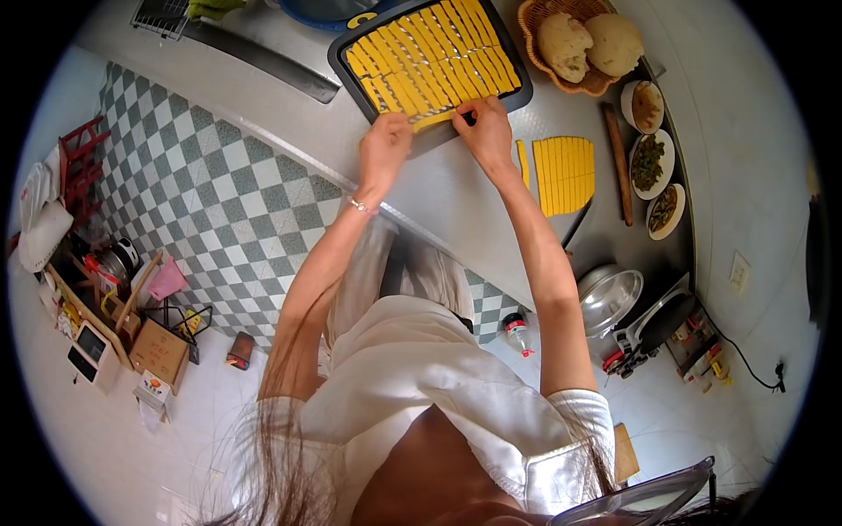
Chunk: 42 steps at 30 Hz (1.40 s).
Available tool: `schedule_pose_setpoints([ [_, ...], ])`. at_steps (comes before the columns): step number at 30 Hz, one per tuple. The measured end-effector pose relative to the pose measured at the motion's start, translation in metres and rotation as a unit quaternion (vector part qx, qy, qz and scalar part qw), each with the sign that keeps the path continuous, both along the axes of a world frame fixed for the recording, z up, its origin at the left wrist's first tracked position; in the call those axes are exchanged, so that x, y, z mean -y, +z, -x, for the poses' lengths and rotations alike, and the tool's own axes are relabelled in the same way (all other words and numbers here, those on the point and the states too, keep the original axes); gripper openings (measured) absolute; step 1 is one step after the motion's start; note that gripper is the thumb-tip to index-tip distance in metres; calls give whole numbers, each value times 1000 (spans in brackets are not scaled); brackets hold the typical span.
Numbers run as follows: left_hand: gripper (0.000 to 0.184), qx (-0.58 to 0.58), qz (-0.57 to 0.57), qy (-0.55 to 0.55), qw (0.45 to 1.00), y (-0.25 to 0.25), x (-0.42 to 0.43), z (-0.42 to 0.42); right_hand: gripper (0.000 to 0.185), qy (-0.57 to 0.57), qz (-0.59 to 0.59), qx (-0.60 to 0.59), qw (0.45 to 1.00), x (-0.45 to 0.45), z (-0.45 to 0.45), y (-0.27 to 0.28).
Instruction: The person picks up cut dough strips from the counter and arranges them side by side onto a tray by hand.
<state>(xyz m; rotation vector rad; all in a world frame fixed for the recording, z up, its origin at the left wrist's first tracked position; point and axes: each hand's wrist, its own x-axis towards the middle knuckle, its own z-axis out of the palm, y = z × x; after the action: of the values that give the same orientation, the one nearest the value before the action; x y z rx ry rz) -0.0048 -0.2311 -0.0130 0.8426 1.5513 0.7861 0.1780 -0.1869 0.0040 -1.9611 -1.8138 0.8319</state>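
A dark rectangular baking tray (523,95) lined with foil holds rows of yellow dough strips (430,54). At its near edge my left hand (386,147) and my right hand (484,131) pinch the two ends of one yellow strip (433,119), stretched between them along the tray's rim. Right of my right hand, a sheet of yellow dough cut into strips (564,175) lies on the metal counter, with a single loose strip (523,163) beside it.
A wooden rolling pin (617,164) lies near three white dishes of food (649,165). A wicker basket (599,83) holds pale buns at the upper right. A blue basin (324,16) is behind the tray. The counter's front edge (316,171) runs diagonally.
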Motion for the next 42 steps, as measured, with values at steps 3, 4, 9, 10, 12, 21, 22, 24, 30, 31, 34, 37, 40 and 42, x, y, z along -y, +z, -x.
schedule_pose_setpoints([
  [3,21,0,10,-4,1000,8,-2,-2,15,-13,0,-13,1000,-1,2,7],
  [4,21,0,10,-3,1000,8,-3,-2,15,-15,-2,-13,1000,-1,2,8],
  [9,21,4,13,0,1000,9,-4,-4,14,-14,-2,-10,1000,-2,3,7],
  [10,21,4,12,0,1000,9,-4,-4,15,-14,-1,-8,1000,-2,3,7],
  [12,22,7,11,1,1000,8,-4,-4,14,-4,-4,4,1000,-3,2,4],
  [21,25,75,68,6,995,21,-5,5,16,45,-67,8,997,9,4,11],
  [22,27,88,76,8,993,22,-5,6,18,68,-79,-8,995,12,7,12],
  [24,29,126,105,22,986,23,-6,8,21,127,-92,-39,987,17,16,15],
  [30,38,222,163,58,959,26,-7,18,25,170,-80,-66,980,25,33,7],
  [31,40,241,169,67,953,25,-7,19,25,173,-87,-68,979,24,34,5],
  [34,41,247,182,73,949,26,-8,20,25,185,-88,-62,977,21,36,4],
  [37,39,243,177,72,951,33,-8,21,24,201,-92,-42,974,19,38,-1],
  [40,39,194,159,43,967,53,-5,28,25,211,-100,-29,972,19,41,1],
  [42,36,178,144,59,972,45,5,38,26,214,-105,-31,971,20,40,3],
])
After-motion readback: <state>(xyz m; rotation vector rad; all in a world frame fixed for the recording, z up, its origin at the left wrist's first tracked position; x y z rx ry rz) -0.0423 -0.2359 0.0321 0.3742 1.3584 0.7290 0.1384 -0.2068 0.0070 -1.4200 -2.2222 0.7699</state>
